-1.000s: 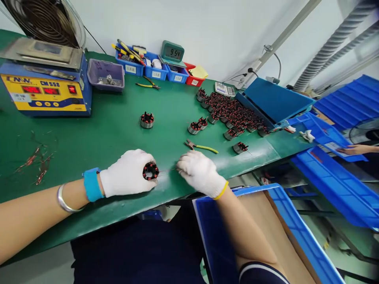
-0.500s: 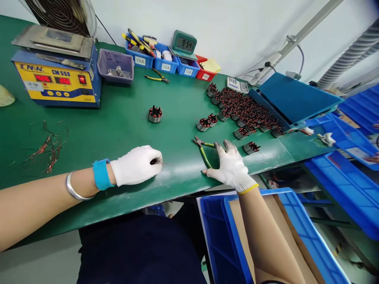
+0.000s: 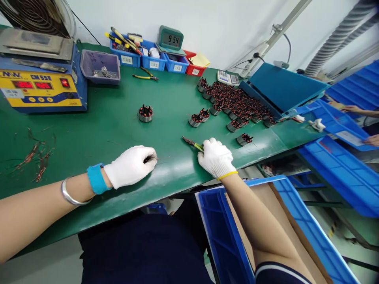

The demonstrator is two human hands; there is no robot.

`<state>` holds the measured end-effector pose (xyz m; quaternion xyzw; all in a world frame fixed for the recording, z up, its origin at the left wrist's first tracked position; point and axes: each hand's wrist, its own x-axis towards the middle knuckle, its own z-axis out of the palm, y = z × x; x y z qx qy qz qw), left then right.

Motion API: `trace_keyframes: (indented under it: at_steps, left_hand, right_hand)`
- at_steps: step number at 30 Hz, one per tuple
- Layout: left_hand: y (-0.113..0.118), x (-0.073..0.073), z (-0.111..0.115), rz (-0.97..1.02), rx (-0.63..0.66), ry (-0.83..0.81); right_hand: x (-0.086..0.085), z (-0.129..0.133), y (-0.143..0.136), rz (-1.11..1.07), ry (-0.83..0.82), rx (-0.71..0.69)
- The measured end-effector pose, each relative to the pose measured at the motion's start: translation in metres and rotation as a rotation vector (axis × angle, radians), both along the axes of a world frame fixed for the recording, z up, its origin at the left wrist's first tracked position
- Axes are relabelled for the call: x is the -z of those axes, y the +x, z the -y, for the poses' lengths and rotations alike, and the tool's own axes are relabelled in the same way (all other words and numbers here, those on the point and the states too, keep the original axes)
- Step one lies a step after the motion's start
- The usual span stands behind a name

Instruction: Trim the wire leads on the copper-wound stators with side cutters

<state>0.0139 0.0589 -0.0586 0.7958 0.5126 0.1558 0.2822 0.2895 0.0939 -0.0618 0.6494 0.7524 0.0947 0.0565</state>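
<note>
My left hand [image 3: 133, 165], in a white glove, rests closed on the green table [image 3: 166, 173]; thin wire ends stick out by its fingertips, and the rest of what it holds is hidden. My right hand [image 3: 215, 157], also gloved, is wrapped round the green handles of the cutting pliers [image 3: 193, 144], whose jaws point left. A single wound stator [image 3: 145, 113] stands beyond my left hand. Two more stators [image 3: 195, 120] stand together behind the pliers, and another stator [image 3: 244, 139] lies to the right of my right hand.
Many stators [image 3: 231, 98] crowd the back right beside a blue case [image 3: 284, 86]. Copper wire scraps [image 3: 43, 165] lie at left, below a yellow-and-blue device [image 3: 44, 90]. Tool bins [image 3: 154, 63] and a second pair of pliers [image 3: 145, 76] are behind. A co-worker's hand [image 3: 371, 140] shows at far right.
My right hand has closed round the pliers' handles, which were spread apart before and are now together. My left hand stays closed. The whole view has shifted a little.
</note>
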Motion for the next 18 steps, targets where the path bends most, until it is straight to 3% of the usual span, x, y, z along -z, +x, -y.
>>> trace_keyframes:
  at_steps: [3,5,7,10,13,18]
  left_hand:
    - [0.000,0.002,0.000,0.002,0.004,0.004]
    - [0.000,0.002,0.000,0.008,0.002,0.002]
    - [0.000,0.002,0.000,0.012,-0.001,0.005]
    - [0.000,0.001,0.000,0.011,0.001,0.012]
    - [0.000,0.000,0.000,0.011,0.009,0.020]
    - [0.001,0.002,-0.001,0.016,0.014,0.031]
  right_hand:
    - [0.012,0.006,0.001,-0.315,0.074,-0.067]
    - [0.008,0.018,-0.002,-0.645,0.019,-0.049]
    - [-0.001,0.037,-0.010,-1.050,-0.228,-0.028]
    - [-0.013,0.067,-0.027,-1.467,-0.846,0.002]
    - [-0.016,0.081,-0.038,-1.569,-1.198,0.048]
    - [-0.014,0.075,-0.040,-1.496,-1.243,0.032]
